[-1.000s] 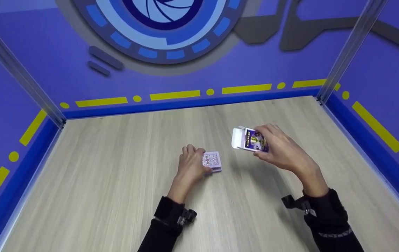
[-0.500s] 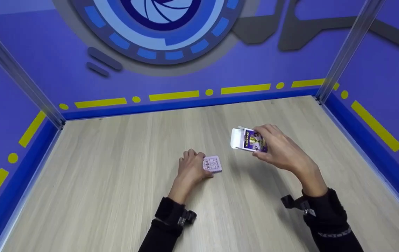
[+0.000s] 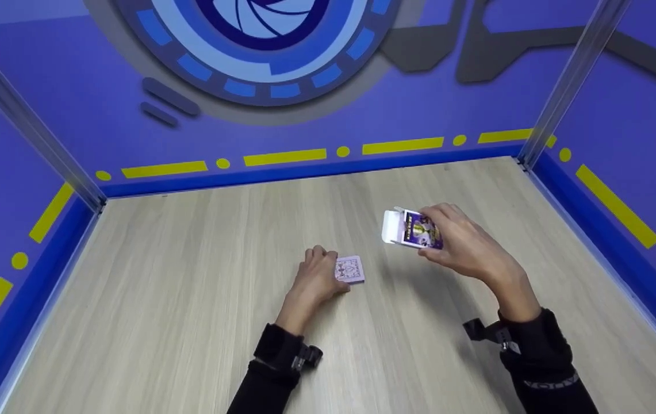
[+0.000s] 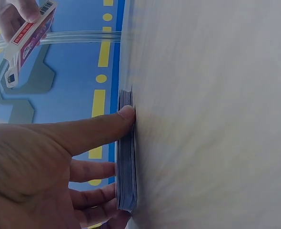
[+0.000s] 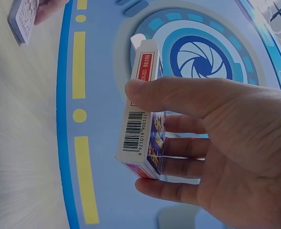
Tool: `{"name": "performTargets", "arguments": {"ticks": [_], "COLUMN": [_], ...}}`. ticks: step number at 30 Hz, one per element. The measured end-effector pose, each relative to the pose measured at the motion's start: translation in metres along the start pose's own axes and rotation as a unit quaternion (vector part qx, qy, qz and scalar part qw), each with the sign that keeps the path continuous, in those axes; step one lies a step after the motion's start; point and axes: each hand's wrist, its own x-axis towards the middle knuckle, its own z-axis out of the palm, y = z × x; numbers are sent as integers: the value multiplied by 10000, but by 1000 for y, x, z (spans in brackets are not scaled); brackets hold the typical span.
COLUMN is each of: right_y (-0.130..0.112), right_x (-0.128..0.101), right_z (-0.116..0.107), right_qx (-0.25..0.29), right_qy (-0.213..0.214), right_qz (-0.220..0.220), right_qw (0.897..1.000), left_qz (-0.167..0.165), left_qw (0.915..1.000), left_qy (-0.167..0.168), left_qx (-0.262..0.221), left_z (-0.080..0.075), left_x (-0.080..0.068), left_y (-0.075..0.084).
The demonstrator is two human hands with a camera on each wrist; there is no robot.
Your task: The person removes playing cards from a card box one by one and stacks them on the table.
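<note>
The deck [image 3: 350,269] lies flat on the table [image 3: 190,276], patterned back up, with the left hand [image 3: 317,276] pinching it between thumb and fingers at opposite edges. Near it, above the table, the right hand [image 3: 471,244] grips the box [image 3: 423,230] between thumb and fingers, its white flap [image 3: 392,226] open on the deck's side (the thumb lies across the barcode side). The table is pale, streaked wood grain. Around it stand blue-purple walls [image 3: 282,138], banded low down with yellow dashes and dots; metal posts [image 3: 572,80] mark the two far corners, and a round blue emblem [image 3: 273,75] fills the back.
</note>
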Motion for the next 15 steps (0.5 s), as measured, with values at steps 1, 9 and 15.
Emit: {"name": "performTargets", "arguments": {"ticks": [1,9,15], "right_y": [0,3,6], "right_x": [0,-1,-3], "right_z": [0,-5,-6], "right_qx": [12,-4,31], "right_qy": [-11,22,-7], "right_qz": [22,3,8], "right_qw": [10000,10000,10000], "left_qz": [-11,128,131], "left_qw": [10000,9998,9996], "left_qy": [-15,54,15], "left_qx": [-13,108,241], "left_z": [0,1,2], "left_x": [0,0,0], "left_y": [0,0,0]}}
